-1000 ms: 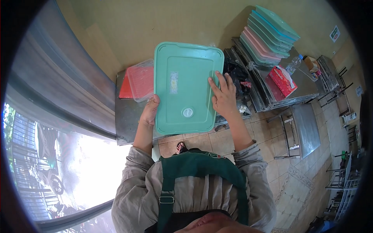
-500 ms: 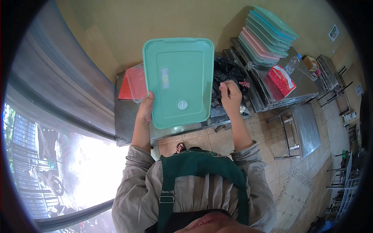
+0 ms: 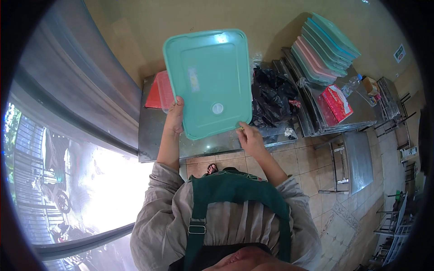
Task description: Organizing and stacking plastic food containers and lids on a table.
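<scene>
A large green rectangular plastic lid (image 3: pixel 212 81) with a round white vent knob and a small pale label is held up above the metal table (image 3: pixel 156 135). My left hand (image 3: pixel 175 116) grips its lower left edge, thumb on the face and the other fingers behind. My right hand (image 3: pixel 250 137) is at the lower right corner, its thumb and fingertips pinched at the rim. Something small and yellowish shows at those fingertips, too small to name. Left of the lid lie a red flat piece (image 3: pixel 153 93) and a clear pinkish plastic lid (image 3: pixel 164 92), both partly hidden.
Black plastic bags (image 3: pixel 274 97) lie right of the lid. Farther right, stacked metal tabletops (image 3: pixel 312 124) carry piled green and pink lids (image 3: pixel 323 49), a red tissue box (image 3: pixel 335 105) and a clear bottle (image 3: pixel 351 85). A small metal table (image 3: pixel 359 158) stands on the tiled floor. A grey curtain (image 3: pixel 77 67) hangs left.
My right hand has come down and left from beside the lid to its lower right corner. The lid has risen slightly and tilted, and light now glints on its top edge.
</scene>
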`<move>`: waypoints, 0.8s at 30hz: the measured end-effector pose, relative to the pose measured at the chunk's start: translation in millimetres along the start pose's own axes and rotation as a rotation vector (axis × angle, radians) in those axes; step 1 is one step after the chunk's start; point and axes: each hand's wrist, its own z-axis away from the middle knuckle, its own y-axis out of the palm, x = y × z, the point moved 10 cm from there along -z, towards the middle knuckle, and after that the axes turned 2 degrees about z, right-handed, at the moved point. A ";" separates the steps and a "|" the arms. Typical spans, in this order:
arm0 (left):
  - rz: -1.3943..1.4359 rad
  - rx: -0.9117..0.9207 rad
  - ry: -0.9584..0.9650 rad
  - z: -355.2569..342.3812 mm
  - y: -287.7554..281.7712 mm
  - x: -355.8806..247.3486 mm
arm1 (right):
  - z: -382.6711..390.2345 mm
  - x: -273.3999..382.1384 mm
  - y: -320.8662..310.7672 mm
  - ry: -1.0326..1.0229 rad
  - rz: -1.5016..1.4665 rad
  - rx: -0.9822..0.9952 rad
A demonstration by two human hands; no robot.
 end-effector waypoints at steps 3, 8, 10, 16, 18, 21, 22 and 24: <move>0.105 -0.055 0.047 -2.0 6.8 -10.6 | -0.6 3.2 6.4 0.182 -0.391 -0.016; 0.155 -0.037 0.051 -4.7 17.6 -7.3 | -25.8 79.0 -26.6 -0.225 -0.174 -0.200; 0.156 -0.044 0.059 -3.9 25.0 -9.1 | -25.6 91.4 -1.3 -0.262 -0.169 0.024; 0.204 0.008 0.150 -0.2 45.5 -18.3 | -24.8 87.1 10.3 -0.101 -0.171 -0.021; 0.209 0.003 0.163 1.0 45.6 -19.6 | -24.1 85.7 10.2 -0.099 -0.175 -0.041; 0.206 0.013 0.157 2.3 46.5 -19.0 | -23.3 87.1 8.8 -0.106 -0.172 -0.040; 0.197 -0.008 0.165 3.4 46.9 -20.0 | -22.9 88.6 10.3 -0.115 -0.167 -0.018; 0.188 -0.027 0.171 5.7 49.2 -21.7 | -22.0 88.9 9.9 -0.117 -0.159 -0.025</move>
